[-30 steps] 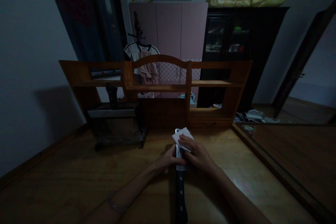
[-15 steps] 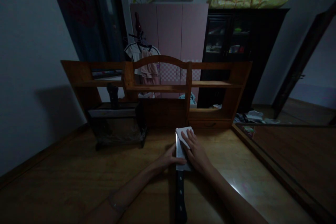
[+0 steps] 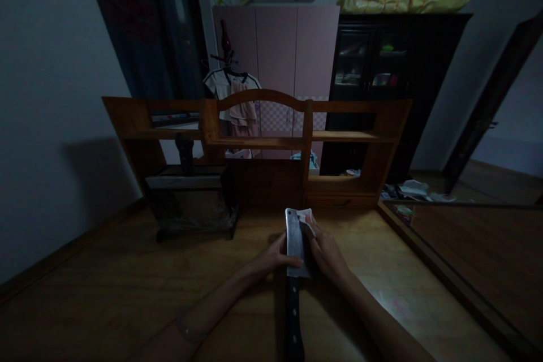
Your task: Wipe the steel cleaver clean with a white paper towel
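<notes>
A cleaver (image 3: 296,243) points away from me, its broad metal blade up front and its black riveted handle toward me. My left hand (image 3: 278,255) grips the blade near the handle, thumb lying across the flat face and fingers hidden beneath. On the blade's right edge, my right hand (image 3: 324,249) presses a folded white cloth (image 3: 306,218), which may be paper, with its fingers closed around it. Much of the blade's left face is bare, and a small hole shows at its far corner.
The wooden tabletop (image 3: 203,283) spreads around my hands. Behind stands a wooden shelf unit (image 3: 263,143). At the left is a dark knife block-like holder (image 3: 190,201) with a black handle sticking up. A raised wooden edge (image 3: 424,254) runs along the right.
My right hand has slid the white cloth from across the far end of the blade to its right edge, uncovering more metal. My left hand keeps its grip.
</notes>
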`<action>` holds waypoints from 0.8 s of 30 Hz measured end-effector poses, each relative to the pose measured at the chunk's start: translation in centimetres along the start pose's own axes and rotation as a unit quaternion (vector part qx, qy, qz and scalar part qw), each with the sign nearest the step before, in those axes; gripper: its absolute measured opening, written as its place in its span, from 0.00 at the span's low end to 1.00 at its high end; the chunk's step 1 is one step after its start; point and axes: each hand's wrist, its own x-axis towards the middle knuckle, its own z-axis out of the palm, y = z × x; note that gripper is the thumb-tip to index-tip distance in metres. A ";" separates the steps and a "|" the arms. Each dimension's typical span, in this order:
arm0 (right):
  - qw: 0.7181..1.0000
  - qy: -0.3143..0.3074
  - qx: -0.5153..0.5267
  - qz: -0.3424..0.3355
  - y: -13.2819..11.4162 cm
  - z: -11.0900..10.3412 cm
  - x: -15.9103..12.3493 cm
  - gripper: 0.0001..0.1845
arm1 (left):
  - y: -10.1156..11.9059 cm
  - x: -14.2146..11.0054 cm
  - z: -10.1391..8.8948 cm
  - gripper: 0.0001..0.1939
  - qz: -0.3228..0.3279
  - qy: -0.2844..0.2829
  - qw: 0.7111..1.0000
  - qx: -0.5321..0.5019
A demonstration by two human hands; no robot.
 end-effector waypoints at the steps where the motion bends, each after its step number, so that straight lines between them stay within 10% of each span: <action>1: 1.000 0.001 -0.007 0.009 -0.2 -0.1 -0.1 0.23 | 0.0 0.0 0.0 0.38 0.003 -0.002 1.000 0.000; 9: 0.987 -0.002 -0.156 0.032 -1.1 -0.3 -0.4 0.25 | 0.4 -0.1 0.3 0.38 -0.003 -0.004 1.000 -0.007; 24: 0.997 -0.079 -0.021 -0.013 1.3 0.8 0.5 0.29 | 0.5 -0.2 0.3 0.43 -0.005 -0.028 1.000 -0.013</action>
